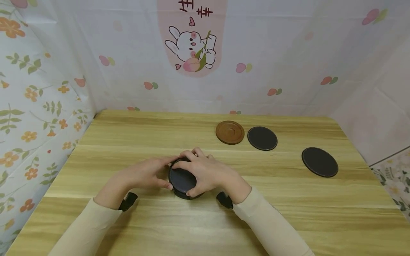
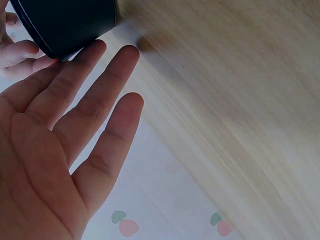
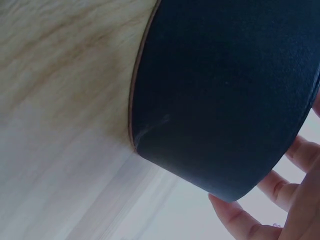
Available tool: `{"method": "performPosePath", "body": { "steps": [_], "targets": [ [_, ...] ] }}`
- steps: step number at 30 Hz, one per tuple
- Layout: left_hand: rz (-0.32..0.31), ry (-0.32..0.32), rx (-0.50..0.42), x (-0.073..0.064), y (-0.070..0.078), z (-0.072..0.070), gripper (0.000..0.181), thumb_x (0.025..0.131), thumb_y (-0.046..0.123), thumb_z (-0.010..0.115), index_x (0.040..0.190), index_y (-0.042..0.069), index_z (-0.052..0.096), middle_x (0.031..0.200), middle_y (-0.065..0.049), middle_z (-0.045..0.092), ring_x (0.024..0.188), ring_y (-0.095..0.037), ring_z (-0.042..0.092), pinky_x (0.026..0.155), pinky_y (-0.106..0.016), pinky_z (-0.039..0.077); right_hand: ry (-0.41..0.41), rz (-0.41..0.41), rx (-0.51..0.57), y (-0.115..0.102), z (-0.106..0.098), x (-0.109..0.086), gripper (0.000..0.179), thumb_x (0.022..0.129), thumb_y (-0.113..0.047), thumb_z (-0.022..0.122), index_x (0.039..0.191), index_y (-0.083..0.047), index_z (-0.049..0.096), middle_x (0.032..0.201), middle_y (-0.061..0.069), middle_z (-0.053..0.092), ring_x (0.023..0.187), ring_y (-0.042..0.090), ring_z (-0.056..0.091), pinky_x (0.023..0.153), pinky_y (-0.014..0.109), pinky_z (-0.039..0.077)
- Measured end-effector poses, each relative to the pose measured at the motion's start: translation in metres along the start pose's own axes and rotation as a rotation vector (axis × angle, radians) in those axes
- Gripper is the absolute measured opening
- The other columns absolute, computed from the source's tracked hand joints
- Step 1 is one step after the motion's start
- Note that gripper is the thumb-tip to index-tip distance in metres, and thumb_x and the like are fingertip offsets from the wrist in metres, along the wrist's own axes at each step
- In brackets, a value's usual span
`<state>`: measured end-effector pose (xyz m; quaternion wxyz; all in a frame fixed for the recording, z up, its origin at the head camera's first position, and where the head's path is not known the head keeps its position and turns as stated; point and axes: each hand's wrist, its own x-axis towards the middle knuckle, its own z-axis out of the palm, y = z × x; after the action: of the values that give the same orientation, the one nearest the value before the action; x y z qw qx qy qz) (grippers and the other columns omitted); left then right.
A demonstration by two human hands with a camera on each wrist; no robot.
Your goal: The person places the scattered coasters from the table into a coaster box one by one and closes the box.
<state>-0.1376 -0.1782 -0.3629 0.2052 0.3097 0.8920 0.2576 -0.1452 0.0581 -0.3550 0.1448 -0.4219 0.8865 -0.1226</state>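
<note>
A black, round coaster holder [image 1: 182, 180] with a smooth leather-like side stands on the wooden table between both hands. My right hand [image 1: 207, 173] grips it from above and the right, thumb at the near edge and fingers bent over the far rim. In the right wrist view, fingertips [image 3: 237, 217] meet the upper rim of the holder [image 3: 215, 100]. On its left side, my left hand [image 1: 144, 175] touches it with thumb tip and forefinger. The left wrist view shows that hand's other fingers [image 2: 95, 107] stretched out beside the holder [image 2: 75, 25].
Behind and to the right lie a brown wooden coaster [image 1: 230, 132] and a black round coaster [image 1: 262, 138], side by side. Another black coaster [image 1: 319, 162] lies farther right. A printed cloth [image 1: 128, 53] hangs along the table's back edge.
</note>
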Motion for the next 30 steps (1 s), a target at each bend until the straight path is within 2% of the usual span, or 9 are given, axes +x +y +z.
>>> {"method": "performPosePath", "body": {
  "steps": [9, 19, 24, 30],
  "targets": [
    [0.009, 0.001, -0.019, 0.001, -0.001, 0.000, 0.091, 0.083, 0.037, 0.080, 0.155, 0.008, 0.032, 0.152, -0.008, 0.048, 0.129, -0.025, 0.057, 0.109, -0.049, 0.044, -0.004, 0.010, 0.039, 0.007, 0.000, -0.004, 0.074, 0.079, -0.045, 0.081, 0.144, -0.033, 0.048, 0.151, -0.005, 0.036, 0.134, 0.019, 0.032, 0.096, 0.049, 0.044],
    [-0.001, 0.016, -0.026, 0.000, -0.002, -0.002, 0.090, 0.082, 0.036, 0.081, 0.155, 0.010, 0.034, 0.145, -0.006, 0.055, 0.129, -0.025, 0.057, 0.110, -0.050, 0.043, 0.054, 0.013, 0.061, 0.027, -0.007, -0.015, 0.064, 0.085, -0.042, 0.075, 0.142, -0.027, 0.051, 0.149, -0.001, 0.041, 0.136, 0.024, 0.036, 0.098, 0.054, 0.046],
    [0.004, 0.023, 0.002, 0.000, -0.002, -0.001, 0.091, 0.082, 0.038, 0.081, 0.154, 0.007, 0.035, 0.142, -0.009, 0.058, 0.129, -0.027, 0.057, 0.110, -0.052, 0.042, 0.107, 0.025, 0.065, 0.045, -0.009, -0.030, 0.063, 0.085, -0.039, 0.076, 0.141, -0.024, 0.053, 0.148, 0.004, 0.044, 0.133, 0.027, 0.041, 0.099, 0.057, 0.047],
    [-0.011, 0.027, 0.024, 0.000, -0.002, 0.001, 0.093, 0.082, 0.039, 0.081, 0.154, 0.006, 0.034, 0.144, -0.010, 0.055, 0.131, -0.028, 0.055, 0.112, -0.051, 0.040, 0.177, 0.117, 0.112, 0.074, -0.013, -0.064, 0.061, 0.087, -0.033, 0.076, 0.141, -0.019, 0.053, 0.149, 0.009, 0.043, 0.133, 0.031, 0.038, 0.102, 0.057, 0.044]
  ]
}}
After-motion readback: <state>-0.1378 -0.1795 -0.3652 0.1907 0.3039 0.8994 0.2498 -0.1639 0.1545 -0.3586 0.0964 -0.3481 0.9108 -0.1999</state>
